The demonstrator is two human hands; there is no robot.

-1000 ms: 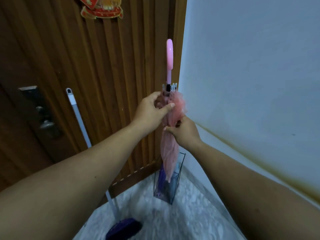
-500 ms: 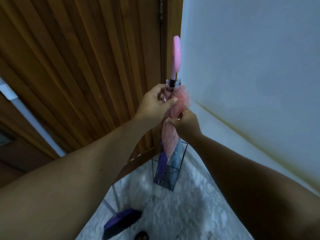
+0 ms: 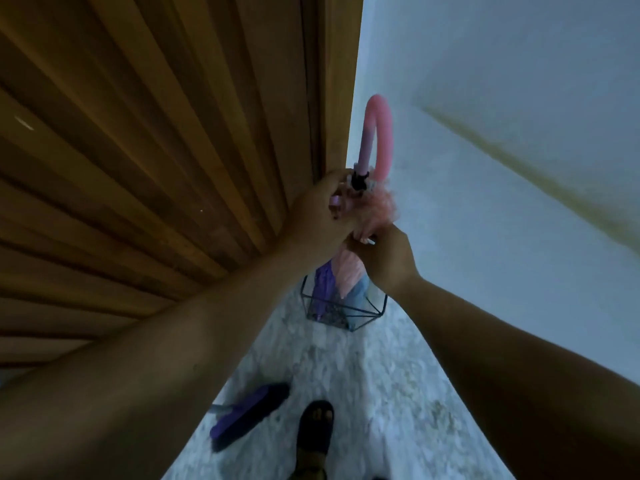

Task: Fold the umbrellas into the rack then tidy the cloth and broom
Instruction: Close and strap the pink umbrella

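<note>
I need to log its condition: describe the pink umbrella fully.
The pink umbrella is closed and held roughly upright, its curved pink handle on top and its gathered, crinkled fabric tapering down toward the wire rack. The left hand grips the bunched top; the right hand pinches the canopy lower down.

Thin wire rack, ribbed wooden door

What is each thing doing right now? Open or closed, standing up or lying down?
Pink umbrella: closed, upright, tip down in the rack.
Left hand: gripping the umbrella's top.
Right hand: pinching its canopy.
Rack: standing, holding umbrellas.
Broom head: lying on the floor.
Door: closed.
</note>
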